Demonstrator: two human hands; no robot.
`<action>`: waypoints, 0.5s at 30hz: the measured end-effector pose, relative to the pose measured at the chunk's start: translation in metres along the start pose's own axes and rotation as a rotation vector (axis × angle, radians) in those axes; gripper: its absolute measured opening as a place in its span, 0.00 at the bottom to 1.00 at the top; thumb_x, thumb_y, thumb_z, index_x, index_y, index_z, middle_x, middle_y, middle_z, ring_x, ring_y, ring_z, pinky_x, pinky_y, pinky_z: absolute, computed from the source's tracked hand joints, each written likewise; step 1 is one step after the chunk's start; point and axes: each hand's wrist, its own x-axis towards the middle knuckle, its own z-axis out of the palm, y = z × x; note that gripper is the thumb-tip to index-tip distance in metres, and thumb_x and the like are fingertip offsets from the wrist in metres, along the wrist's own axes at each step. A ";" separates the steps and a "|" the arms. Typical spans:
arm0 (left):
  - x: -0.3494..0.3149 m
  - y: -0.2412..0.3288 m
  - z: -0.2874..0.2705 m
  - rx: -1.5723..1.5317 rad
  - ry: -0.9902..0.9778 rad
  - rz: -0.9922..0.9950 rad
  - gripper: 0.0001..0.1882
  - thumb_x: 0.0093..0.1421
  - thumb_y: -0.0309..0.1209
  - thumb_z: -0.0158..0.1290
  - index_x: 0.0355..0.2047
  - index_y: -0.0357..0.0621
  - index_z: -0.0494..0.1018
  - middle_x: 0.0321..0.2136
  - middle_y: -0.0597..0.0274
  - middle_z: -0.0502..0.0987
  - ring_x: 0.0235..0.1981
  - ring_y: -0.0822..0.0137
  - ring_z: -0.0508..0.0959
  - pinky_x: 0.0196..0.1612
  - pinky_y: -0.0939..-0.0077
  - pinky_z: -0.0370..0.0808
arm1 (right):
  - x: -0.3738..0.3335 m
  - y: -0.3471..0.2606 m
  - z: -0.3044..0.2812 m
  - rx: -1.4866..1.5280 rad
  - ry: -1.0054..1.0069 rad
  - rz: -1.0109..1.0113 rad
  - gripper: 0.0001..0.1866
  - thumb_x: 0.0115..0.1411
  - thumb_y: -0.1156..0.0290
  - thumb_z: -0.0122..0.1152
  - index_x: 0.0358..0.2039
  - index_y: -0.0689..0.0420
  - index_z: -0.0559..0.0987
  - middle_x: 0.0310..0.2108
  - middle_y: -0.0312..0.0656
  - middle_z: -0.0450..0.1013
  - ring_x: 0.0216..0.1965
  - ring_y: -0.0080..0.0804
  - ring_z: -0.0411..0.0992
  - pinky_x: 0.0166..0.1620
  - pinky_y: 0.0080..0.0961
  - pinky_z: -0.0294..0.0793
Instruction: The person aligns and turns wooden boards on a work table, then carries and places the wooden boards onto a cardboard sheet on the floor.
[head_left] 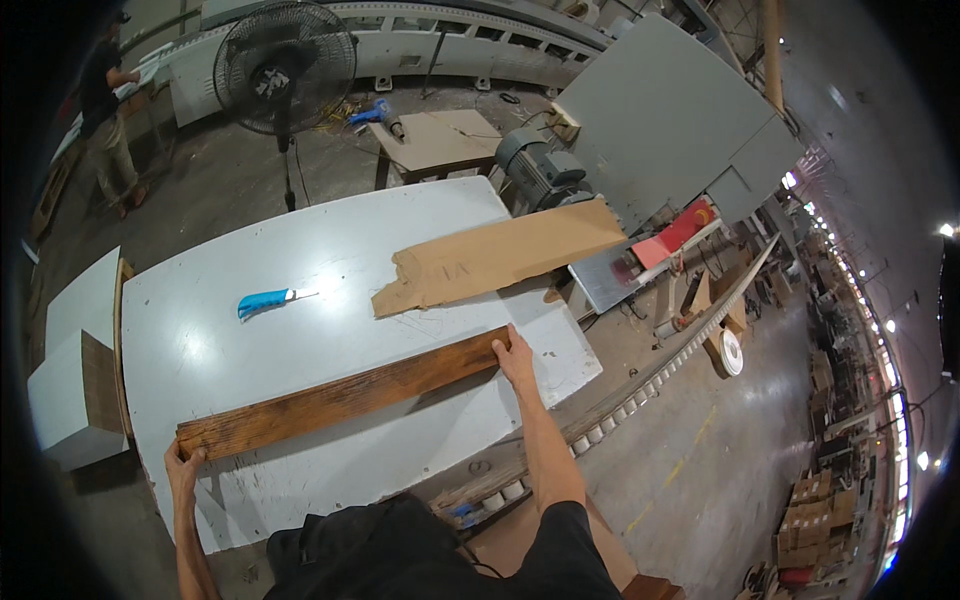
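Note:
A long brown wooden board with dark grain spans the near part of the white worktable. My left hand grips its left end, thumb on top and fingers along the side. At the board's right end my right hand is closed round the corner, with the thumb on the near side. Below the board a shadow falls on the tabletop; whether the board touches the surface I cannot tell. Beyond it lie a blue-handled utility knife and a torn strip of brown cardboard.
Past the table are a black standing fan, a small table with a blue heat gun, and a grey machine with a motor. A roller rail runs along the right. Another person stands far left.

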 end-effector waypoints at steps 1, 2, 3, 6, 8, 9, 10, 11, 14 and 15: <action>-0.003 0.009 0.002 -0.008 -0.005 0.009 0.23 0.50 0.33 0.61 0.45 0.33 0.74 0.36 0.60 0.77 0.37 0.68 0.74 0.43 0.72 0.71 | -0.001 0.003 -0.005 -0.007 -0.023 0.008 0.35 0.56 0.62 0.62 0.62 0.64 0.65 0.52 0.62 0.71 0.55 0.54 0.69 0.58 0.37 0.67; -0.007 0.017 0.000 -0.021 -0.063 0.047 0.26 0.47 0.30 0.60 0.47 0.33 0.73 0.37 0.59 0.77 0.37 0.66 0.75 0.44 0.71 0.72 | -0.001 0.004 -0.006 -0.009 -0.051 0.014 0.36 0.56 0.63 0.62 0.63 0.63 0.64 0.53 0.61 0.70 0.55 0.54 0.69 0.59 0.37 0.66; -0.010 0.023 -0.001 -0.033 -0.120 0.085 0.29 0.44 0.27 0.59 0.49 0.32 0.71 0.38 0.58 0.78 0.38 0.65 0.75 0.44 0.71 0.72 | 0.000 0.009 -0.014 0.013 -0.097 -0.012 0.39 0.53 0.64 0.61 0.65 0.63 0.61 0.52 0.60 0.71 0.54 0.53 0.70 0.57 0.35 0.68; -0.008 0.004 -0.011 0.031 -0.115 0.205 0.33 0.39 0.22 0.57 0.52 0.32 0.70 0.38 0.56 0.78 0.39 0.63 0.76 0.45 0.70 0.73 | -0.005 0.006 -0.040 0.059 -0.295 -0.067 0.42 0.53 0.63 0.61 0.66 0.63 0.57 0.47 0.63 0.72 0.52 0.59 0.69 0.56 0.39 0.69; 0.001 -0.011 -0.015 0.100 -0.070 0.292 0.34 0.37 0.19 0.55 0.52 0.32 0.69 0.38 0.55 0.78 0.38 0.62 0.77 0.44 0.70 0.74 | -0.005 0.003 -0.049 0.009 -0.372 -0.115 0.45 0.51 0.66 0.63 0.67 0.63 0.53 0.48 0.63 0.71 0.53 0.59 0.69 0.56 0.38 0.70; 0.007 -0.013 -0.013 0.146 -0.064 0.357 0.32 0.37 0.18 0.54 0.49 0.31 0.70 0.36 0.53 0.78 0.37 0.61 0.77 0.43 0.70 0.74 | -0.005 0.005 -0.050 -0.068 -0.396 -0.153 0.47 0.50 0.68 0.64 0.67 0.63 0.52 0.48 0.63 0.71 0.52 0.59 0.69 0.55 0.38 0.70; 0.012 -0.016 -0.013 0.192 -0.057 0.422 0.30 0.36 0.16 0.54 0.47 0.30 0.70 0.35 0.51 0.78 0.36 0.60 0.77 0.43 0.70 0.75 | -0.005 0.006 -0.050 -0.145 -0.420 -0.189 0.48 0.49 0.70 0.64 0.68 0.63 0.50 0.48 0.63 0.71 0.51 0.59 0.69 0.55 0.39 0.70; 0.021 -0.019 -0.007 0.179 -0.072 0.438 0.30 0.36 0.16 0.54 0.47 0.30 0.70 0.35 0.51 0.78 0.36 0.60 0.77 0.43 0.70 0.75 | -0.004 0.019 -0.050 -0.183 -0.339 -0.204 0.45 0.47 0.71 0.65 0.65 0.63 0.55 0.45 0.63 0.73 0.48 0.60 0.71 0.53 0.42 0.72; 0.028 -0.036 -0.020 0.334 -0.017 0.362 0.25 0.37 0.14 0.54 0.41 0.29 0.71 0.32 0.50 0.77 0.33 0.60 0.77 0.41 0.69 0.75 | 0.006 -0.010 -0.048 -0.253 -0.419 -0.166 0.37 0.46 0.71 0.67 0.58 0.62 0.63 0.40 0.62 0.74 0.44 0.61 0.73 0.49 0.45 0.74; 0.030 -0.041 -0.023 0.343 0.004 0.368 0.23 0.37 0.14 0.55 0.38 0.29 0.71 0.29 0.50 0.76 0.31 0.61 0.76 0.38 0.69 0.74 | 0.010 -0.011 -0.048 -0.249 -0.416 -0.162 0.37 0.46 0.71 0.67 0.58 0.62 0.63 0.40 0.62 0.74 0.44 0.61 0.73 0.49 0.45 0.74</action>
